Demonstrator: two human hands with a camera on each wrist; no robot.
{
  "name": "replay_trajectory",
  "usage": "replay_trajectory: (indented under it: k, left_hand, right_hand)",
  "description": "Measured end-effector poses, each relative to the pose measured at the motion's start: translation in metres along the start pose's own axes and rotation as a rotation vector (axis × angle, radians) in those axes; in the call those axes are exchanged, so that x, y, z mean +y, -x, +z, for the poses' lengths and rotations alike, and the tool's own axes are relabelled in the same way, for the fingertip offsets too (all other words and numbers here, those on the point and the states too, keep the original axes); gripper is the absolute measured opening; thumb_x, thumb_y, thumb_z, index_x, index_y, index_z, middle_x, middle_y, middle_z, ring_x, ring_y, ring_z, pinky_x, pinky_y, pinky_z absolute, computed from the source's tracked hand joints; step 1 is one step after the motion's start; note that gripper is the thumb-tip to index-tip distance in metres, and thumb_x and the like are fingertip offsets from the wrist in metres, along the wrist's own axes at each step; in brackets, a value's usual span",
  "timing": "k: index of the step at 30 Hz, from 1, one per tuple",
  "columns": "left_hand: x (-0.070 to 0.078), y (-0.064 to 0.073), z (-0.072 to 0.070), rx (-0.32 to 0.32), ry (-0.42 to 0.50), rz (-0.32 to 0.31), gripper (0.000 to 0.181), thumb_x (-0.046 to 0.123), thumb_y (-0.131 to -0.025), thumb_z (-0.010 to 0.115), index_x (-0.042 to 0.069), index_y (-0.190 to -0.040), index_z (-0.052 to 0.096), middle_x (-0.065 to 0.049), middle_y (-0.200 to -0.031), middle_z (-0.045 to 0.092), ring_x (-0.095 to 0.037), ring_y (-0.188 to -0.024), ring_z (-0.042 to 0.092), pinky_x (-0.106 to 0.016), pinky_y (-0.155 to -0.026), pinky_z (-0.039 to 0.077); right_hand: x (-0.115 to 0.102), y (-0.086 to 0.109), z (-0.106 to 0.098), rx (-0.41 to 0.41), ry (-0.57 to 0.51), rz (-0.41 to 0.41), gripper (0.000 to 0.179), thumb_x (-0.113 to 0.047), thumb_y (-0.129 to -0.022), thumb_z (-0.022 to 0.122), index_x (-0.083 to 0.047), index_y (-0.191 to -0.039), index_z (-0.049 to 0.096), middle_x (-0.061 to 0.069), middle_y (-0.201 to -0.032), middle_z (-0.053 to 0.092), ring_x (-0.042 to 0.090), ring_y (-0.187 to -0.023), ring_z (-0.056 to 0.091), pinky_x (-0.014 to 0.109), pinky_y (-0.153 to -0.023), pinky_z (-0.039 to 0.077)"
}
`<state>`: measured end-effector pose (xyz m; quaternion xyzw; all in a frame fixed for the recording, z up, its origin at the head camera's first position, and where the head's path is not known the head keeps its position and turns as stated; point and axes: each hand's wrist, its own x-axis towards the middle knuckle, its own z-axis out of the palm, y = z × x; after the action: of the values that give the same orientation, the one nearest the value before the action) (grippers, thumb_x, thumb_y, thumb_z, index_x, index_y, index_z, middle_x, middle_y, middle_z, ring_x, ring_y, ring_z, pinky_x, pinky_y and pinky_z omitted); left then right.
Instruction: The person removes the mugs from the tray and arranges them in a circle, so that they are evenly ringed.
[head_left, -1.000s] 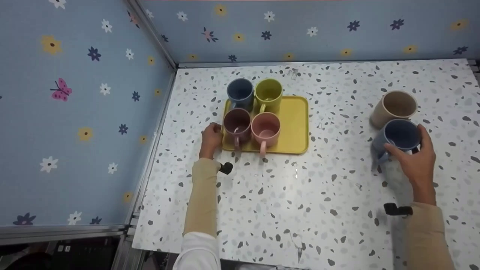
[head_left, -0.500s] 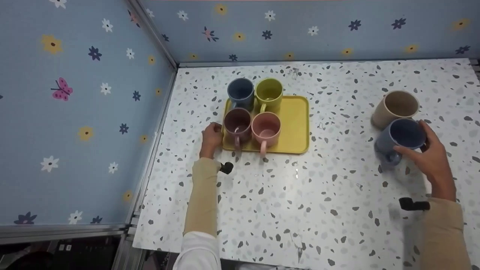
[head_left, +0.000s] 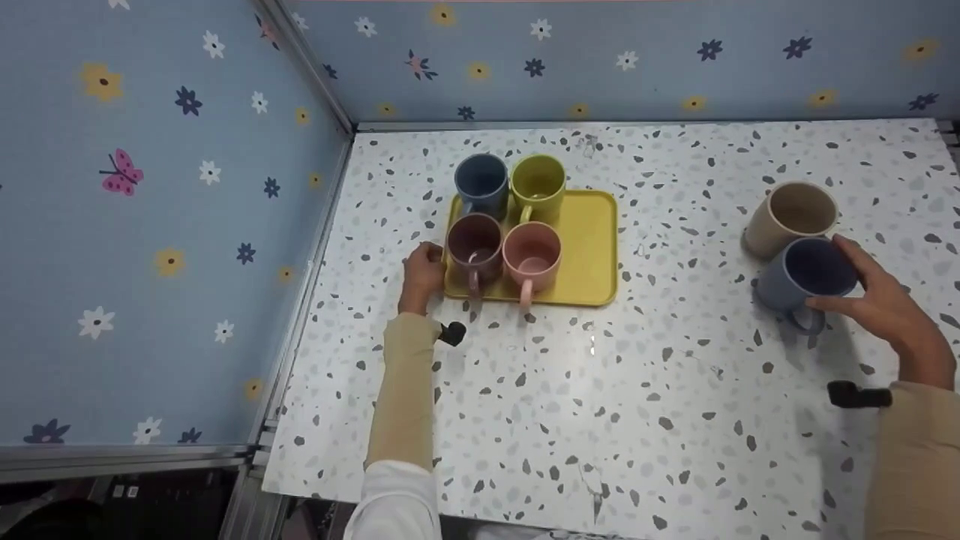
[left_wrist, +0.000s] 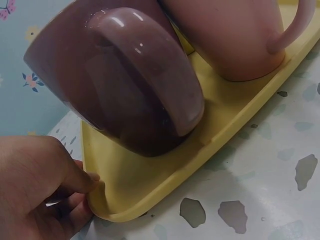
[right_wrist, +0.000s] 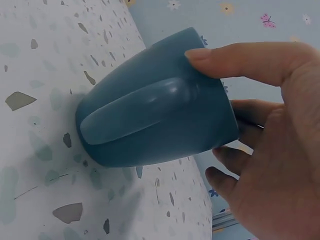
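My right hand grips a blue mug near its rim, thumb on the near side and fingers round the far side. In the right wrist view the blue mug shows its handle, which faces the camera. Just behind it stands a beige cup, overlapped by the blue mug. At the left, my left hand pinches the near left corner of a yellow tray. The left wrist view shows the thumb over the rim of the tray, next to a purple mug.
On the tray's left and middle stand a second blue mug, a yellow-green mug, the purple mug and a pink mug, handles toward me. Blue flowered panels border the speckled table at the back and left.
My right hand has swung to the right round the blue mug, turning it so its handle now points toward me. The left hand and tray have stayed put.
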<state>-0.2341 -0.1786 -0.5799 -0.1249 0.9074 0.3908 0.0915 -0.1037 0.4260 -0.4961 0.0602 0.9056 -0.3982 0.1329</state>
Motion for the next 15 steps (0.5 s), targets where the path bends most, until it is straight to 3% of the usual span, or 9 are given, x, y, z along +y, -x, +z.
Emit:
replay_trajectory:
  k: [2, 7, 12, 15]
  left_hand:
    - [0.000, 0.000, -0.001, -0.004, -0.001, 0.002, 0.028, 0.006, -0.084, 0.046, 0.005, -0.109, 0.058, -0.010, -0.102, 0.058, -0.023, -0.097, 0.052, -0.037, -0.103, 0.028]
    - [0.000, 0.000, -0.001, 0.008, -0.028, 0.028, 0.026, 0.007, -0.085, 0.046, 0.005, -0.108, 0.058, -0.010, -0.101, 0.059, -0.024, -0.099, 0.053, -0.039, -0.111, 0.010]
    - [0.000, 0.000, -0.001, 0.011, -0.021, 0.021, 0.025, 0.007, -0.086, 0.046, 0.004, -0.108, 0.058, -0.011, -0.102, 0.059, -0.024, -0.101, 0.053, -0.039, -0.111, 0.012]
    - [-0.002, -0.003, 0.000, 0.001, -0.002, 0.015, 0.025, 0.007, -0.085, 0.046, 0.004, -0.108, 0.058, -0.012, -0.102, 0.059, -0.025, -0.100, 0.052, -0.038, -0.109, 0.017]
  right_hand:
    - [-0.001, -0.001, -0.002, -0.019, 0.001, 0.005, 0.104, -0.026, -0.079, 0.072, -0.026, -0.147, -0.007, 0.013, -0.153, -0.008, 0.044, -0.135, -0.006, 0.065, -0.101, 0.001]
    - [-0.003, -0.001, -0.003, -0.043, -0.001, 0.008, 0.104, -0.026, -0.080, 0.070, -0.024, -0.147, -0.010, 0.008, -0.151, -0.016, 0.038, -0.135, -0.014, 0.065, -0.101, -0.005]
    - [-0.011, -0.001, -0.002, -0.057, 0.074, -0.031, 0.099, -0.020, -0.084, 0.063, -0.014, -0.145, -0.013, 0.011, -0.148, -0.026, 0.036, -0.131, -0.027, 0.066, -0.095, -0.015]
    - [-0.020, 0.002, -0.001, -0.023, 0.106, -0.052, 0.094, -0.016, -0.084, 0.059, -0.010, -0.145, -0.012, 0.012, -0.147, -0.028, 0.033, -0.129, -0.033, 0.067, -0.091, -0.019]
